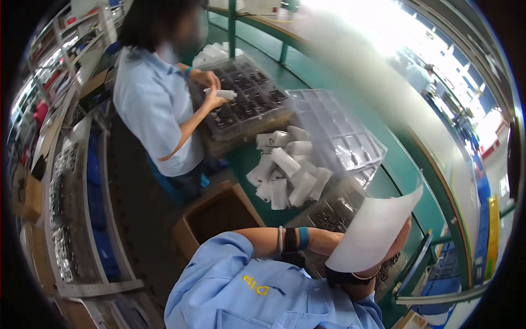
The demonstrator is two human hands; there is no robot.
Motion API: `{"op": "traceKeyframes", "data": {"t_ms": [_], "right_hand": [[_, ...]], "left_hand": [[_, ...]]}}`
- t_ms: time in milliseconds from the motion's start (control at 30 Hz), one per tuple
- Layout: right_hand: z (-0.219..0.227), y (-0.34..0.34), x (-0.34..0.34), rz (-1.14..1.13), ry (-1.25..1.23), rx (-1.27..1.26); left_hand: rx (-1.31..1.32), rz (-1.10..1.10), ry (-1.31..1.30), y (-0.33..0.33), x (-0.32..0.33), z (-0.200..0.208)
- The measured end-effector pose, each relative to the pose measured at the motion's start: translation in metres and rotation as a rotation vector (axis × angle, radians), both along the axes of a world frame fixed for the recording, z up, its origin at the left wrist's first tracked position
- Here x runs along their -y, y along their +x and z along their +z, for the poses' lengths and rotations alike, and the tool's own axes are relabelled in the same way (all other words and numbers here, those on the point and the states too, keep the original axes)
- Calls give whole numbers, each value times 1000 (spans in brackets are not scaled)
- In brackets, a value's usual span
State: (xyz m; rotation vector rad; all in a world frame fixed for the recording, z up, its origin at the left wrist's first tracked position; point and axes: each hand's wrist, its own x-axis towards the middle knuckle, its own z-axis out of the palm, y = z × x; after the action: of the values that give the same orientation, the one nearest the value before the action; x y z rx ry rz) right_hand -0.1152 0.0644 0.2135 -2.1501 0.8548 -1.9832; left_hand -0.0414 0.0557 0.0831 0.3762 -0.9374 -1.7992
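A curved white sheet (372,230), perhaps thin foam or paper, stands over the tray at the lower right. My right hand (401,241) is closed at its right edge, with most of the fingers behind it. My left hand (327,242) reaches in from the left, and the sheet covers its fingers. Beneath both hands lies a clear divided plastic tray (350,197) with small dark metal parts in its compartments. Beyond it, several white wrapped bundles (290,170) are heaped on the green table.
Across the table a co-worker (159,109) holds a white roll (226,95) over another divided tray (246,118) of dark parts. Stacked clear trays (334,123) stand to the right of the heap. An open cardboard box (219,214) sits left of my arm; shelving (104,219) runs along the left.
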Motion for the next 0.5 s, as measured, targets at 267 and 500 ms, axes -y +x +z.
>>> {"op": "traceKeyframes", "data": {"t_ms": [267, 500], "right_hand": [[-33, -34, 38, 163, -112, 164], [-24, -21, 18, 88, 233, -101]], "left_hand": [[-137, -167, 57, 11, -3, 1], [120, 115, -154, 17, -2, 48]]}}
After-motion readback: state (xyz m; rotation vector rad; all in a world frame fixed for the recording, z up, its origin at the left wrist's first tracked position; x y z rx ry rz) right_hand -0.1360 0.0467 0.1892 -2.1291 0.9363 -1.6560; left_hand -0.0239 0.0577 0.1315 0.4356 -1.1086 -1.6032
